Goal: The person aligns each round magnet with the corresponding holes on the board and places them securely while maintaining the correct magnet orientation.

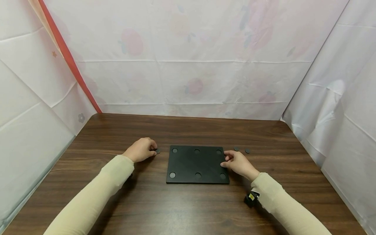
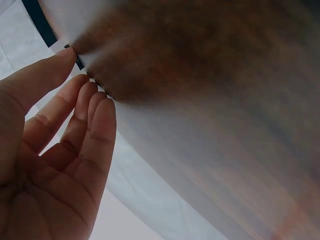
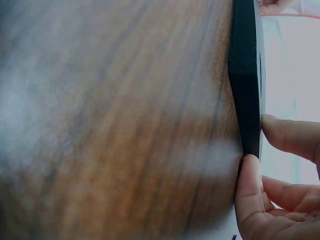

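Observation:
A flat black board [image 1: 196, 164] with several round recesses lies on the wooden table; the recess at its near left corner looks lighter grey than the others. To its left, my left hand [image 1: 142, 150] pinches a small dark disc [image 1: 158, 151] close over the tabletop. Seen from the left wrist, the disc [image 2: 75, 57] shows edge-on between thumb and fingertips. My right hand [image 1: 239, 163] holds the board's right edge, thumb on the top face. The right wrist view has fingertips [image 3: 249, 165] against the board's side [image 3: 245, 90].
Two more dark discs, one [image 1: 236, 148] just beyond my right hand and another [image 1: 247, 151] farther right, lie on the table [image 1: 182, 209]. A pale patterned curtain [image 1: 188, 65] hangs behind the table's far edge, with white cloth on both sides.

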Demonstrator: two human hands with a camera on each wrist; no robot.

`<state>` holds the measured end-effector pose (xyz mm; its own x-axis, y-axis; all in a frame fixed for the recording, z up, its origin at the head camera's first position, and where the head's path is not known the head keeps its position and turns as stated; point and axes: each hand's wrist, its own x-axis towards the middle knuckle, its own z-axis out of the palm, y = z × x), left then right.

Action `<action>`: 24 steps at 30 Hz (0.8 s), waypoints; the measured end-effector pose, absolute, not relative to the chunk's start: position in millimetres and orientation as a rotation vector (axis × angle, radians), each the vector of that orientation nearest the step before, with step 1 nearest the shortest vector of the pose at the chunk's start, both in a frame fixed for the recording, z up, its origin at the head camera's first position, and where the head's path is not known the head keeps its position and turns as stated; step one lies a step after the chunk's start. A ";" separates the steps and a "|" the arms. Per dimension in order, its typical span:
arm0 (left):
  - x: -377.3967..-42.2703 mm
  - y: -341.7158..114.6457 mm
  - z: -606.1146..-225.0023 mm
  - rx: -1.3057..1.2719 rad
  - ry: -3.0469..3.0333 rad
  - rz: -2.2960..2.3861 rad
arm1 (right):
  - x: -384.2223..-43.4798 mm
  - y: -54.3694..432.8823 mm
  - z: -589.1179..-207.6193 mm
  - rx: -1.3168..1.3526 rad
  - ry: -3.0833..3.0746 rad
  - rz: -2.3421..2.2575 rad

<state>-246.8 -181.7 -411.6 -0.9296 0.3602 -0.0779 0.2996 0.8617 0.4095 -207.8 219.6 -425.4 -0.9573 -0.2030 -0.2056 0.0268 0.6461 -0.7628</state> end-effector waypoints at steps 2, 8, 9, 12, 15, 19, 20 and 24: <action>-247.2 -181.5 -412.2 0.516 2.884 0.592 | -207.9 219.6 -425.5 -0.143 2.594 -1.210; -248.3 -180.6 -413.8 0.517 2.885 0.587 | -207.8 219.6 -425.5 -0.145 2.595 -1.211; -248.4 -180.4 -413.9 0.514 2.883 0.586 | -207.7 219.6 -425.6 -0.145 2.595 -1.210; -248.9 -180.0 -414.1 0.511 2.881 0.585 | -207.5 219.6 -425.5 -0.146 2.595 -1.207; -249.2 -179.8 -413.6 0.513 2.880 0.588 | -207.7 219.8 -425.3 -0.146 2.595 -1.206; -249.1 -179.2 -413.2 0.514 2.873 0.599 | -208.1 220.0 -425.4 -0.151 2.596 -1.206; -249.2 -179.1 -413.3 0.516 2.871 0.601 | -208.2 220.1 -425.4 -0.151 2.596 -1.206; -249.6 -179.0 -413.9 0.518 2.867 0.601 | -208.2 220.1 -425.4 -0.150 2.596 -1.207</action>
